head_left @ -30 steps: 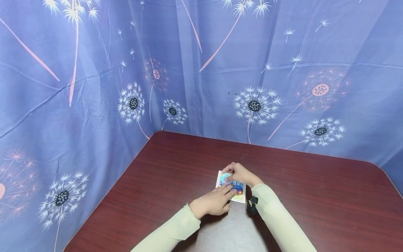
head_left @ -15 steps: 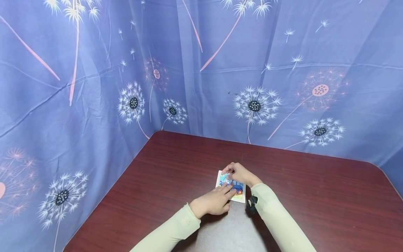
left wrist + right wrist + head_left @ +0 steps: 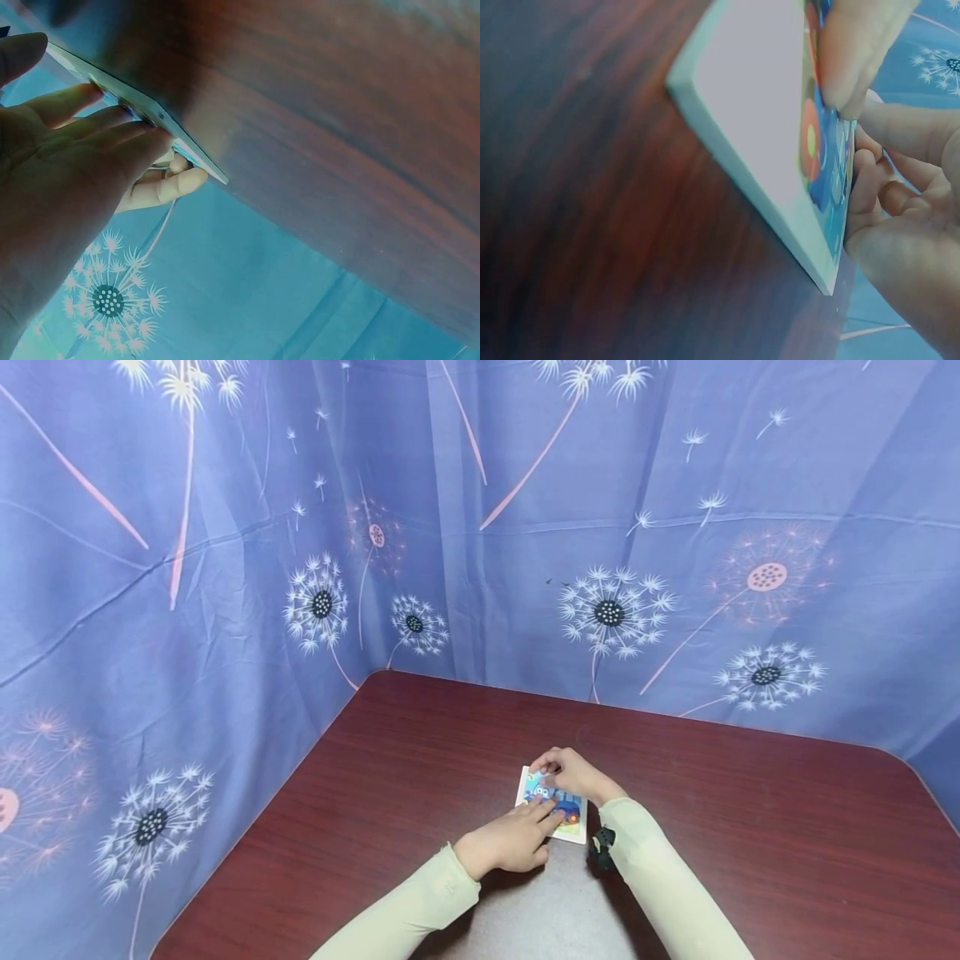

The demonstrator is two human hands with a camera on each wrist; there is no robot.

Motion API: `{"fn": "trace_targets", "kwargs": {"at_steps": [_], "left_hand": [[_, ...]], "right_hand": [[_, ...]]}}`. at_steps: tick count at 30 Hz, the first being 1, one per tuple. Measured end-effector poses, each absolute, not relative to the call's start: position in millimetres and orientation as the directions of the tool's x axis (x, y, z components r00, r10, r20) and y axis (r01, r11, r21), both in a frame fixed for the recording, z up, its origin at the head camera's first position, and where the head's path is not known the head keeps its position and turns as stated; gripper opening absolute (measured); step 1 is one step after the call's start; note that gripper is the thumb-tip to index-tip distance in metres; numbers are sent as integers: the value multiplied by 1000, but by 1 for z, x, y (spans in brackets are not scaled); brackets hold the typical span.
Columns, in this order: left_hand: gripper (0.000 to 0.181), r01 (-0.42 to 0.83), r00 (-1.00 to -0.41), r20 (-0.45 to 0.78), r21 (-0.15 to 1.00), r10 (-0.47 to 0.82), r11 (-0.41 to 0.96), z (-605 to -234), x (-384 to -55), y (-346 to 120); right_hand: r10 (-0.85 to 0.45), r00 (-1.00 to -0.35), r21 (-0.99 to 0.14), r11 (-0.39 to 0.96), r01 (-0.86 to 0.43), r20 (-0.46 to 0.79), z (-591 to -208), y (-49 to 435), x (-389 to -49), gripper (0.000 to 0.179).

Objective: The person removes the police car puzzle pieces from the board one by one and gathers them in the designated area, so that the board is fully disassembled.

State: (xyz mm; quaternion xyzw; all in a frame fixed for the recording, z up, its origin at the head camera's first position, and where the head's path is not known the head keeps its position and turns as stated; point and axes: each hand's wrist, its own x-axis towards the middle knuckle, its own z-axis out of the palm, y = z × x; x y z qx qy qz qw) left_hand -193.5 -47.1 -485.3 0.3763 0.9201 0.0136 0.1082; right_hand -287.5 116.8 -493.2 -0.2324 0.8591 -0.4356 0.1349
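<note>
A small rectangular picture board (image 3: 573, 828) with a pale border lies flat on the table. Its cartoon print is mostly blue, with red and yellow parts, and is partly covered by both hands. My left hand (image 3: 510, 842) rests on its left and lower side, fingers spread and fairly straight. At the far edge, my right hand (image 3: 573, 775) has its fingers bent and its thumb over the picture. In the right wrist view, the right hand's thumb and fingers (image 3: 866, 180) meet the board's surface (image 3: 757, 142); I cannot tell whether they pinch a piece.
The dark red-brown wooden table (image 3: 420, 752) extends around the board, with a glossy patch near the front. A blue dandelion-print curtain (image 3: 510, 602) hangs along its back and left edges. A small black device (image 3: 602, 845) sits at the right sleeve cuff.
My right thumb has shifted up and away from the picture's middle, so a cartoon face with eyes now shows. The left hand stays in place on the board. The head view has shifted slightly.
</note>
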Motion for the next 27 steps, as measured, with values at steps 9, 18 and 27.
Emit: {"fn": "trace_targets", "kwargs": {"at_steps": [9, 18, 27], "left_hand": [[58, 711, -679, -183, 79, 711, 699, -482, -193, -46], [60, 707, -682, -190, 73, 706, 703, -481, -193, -46], [61, 700, -688, -193, 76, 699, 710, -482, -192, -46]], "right_hand": [[-494, -867, -814, 526, -248, -56, -493, 113, -289, 22], [-510, -859, -805, 522, -282, -30, -492, 113, -290, 20], [-499, -867, -810, 517, -277, -22, -495, 114, -291, 20]]}}
